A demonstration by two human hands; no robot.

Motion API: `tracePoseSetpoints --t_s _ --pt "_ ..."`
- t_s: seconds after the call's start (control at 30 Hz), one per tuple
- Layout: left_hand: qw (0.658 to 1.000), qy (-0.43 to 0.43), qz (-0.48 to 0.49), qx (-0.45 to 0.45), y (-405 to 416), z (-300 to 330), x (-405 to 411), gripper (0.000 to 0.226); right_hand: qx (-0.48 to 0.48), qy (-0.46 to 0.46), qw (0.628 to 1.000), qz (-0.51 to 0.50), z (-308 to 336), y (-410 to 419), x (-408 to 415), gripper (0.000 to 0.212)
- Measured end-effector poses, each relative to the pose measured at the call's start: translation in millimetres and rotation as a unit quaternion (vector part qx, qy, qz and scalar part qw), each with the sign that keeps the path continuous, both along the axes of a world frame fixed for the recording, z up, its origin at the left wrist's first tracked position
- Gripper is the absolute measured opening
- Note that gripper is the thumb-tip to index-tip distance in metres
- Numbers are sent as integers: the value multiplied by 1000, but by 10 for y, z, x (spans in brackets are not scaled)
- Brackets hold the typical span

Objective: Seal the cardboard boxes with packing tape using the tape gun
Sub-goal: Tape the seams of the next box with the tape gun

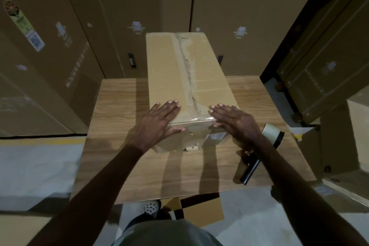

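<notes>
Head view: both hands, left (159, 120) and right (235, 121), lie flat-fingered on the box (183, 78) at table (119, 122) centre; tape gun (263, 152) rests at four o'clock; tall cartons (229, 2) wall twelve o'clock.

Both bare arms are reaching forward from the lower corners of the view and converging toward the middle. The left hand (159, 120) is lying palm down with its fingers (169, 107) straight and slightly spread, pointing away from the person, while its thumb is angling off to the right, lower than the rest of the hand. The right hand (235, 122) is mirroring it, palm down, fingers extended and close together, pointing forward and a little to the left, its thumb tucking inward toward the left hand. Both wrists are staying nearly straight, in line with the forearms. Neither hand is curling round anything.
</notes>
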State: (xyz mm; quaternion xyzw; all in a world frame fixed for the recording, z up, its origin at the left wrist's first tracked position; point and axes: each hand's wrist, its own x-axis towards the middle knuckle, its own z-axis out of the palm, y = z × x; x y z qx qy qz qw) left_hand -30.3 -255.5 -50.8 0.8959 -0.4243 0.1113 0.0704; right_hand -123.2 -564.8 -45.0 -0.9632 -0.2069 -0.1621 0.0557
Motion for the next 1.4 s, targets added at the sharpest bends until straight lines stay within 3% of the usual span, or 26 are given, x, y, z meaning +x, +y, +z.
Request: tracePoseSetpoints --t_s 0.23,0.5,0.6,0.7,0.8,0.9,1.2,1.4 --pt "998 64 12 -21 32 39 -25 80 35 64 997 -32 25 -80 -1 56" --pt "996 73 9 -44 177 -17 -419 79 108 -35 993 -41 -157 144 -546 53" --pt "988 137 47 -45 120 107 -467 87 131 5 990 -57 33 260 -471 69" --pt "974 202 97 -9 -67 228 -336 93 175 132 968 -120 247 400 -176 86" --pt "957 257 132 -6 -267 344 -15 76 175 188 954 -155 327 481 263 85" --pt "954 268 134 -22 -441 378 459 68 174 206 947 -173 364 517 736 82" --pt "965 215 151 22 -917 297 2014 70 120 198 950 -210 461 403 2316 65" --pt "967 200 156 21 -1172 290 2878 72 83 201 953 -211 408 244 3195 68"
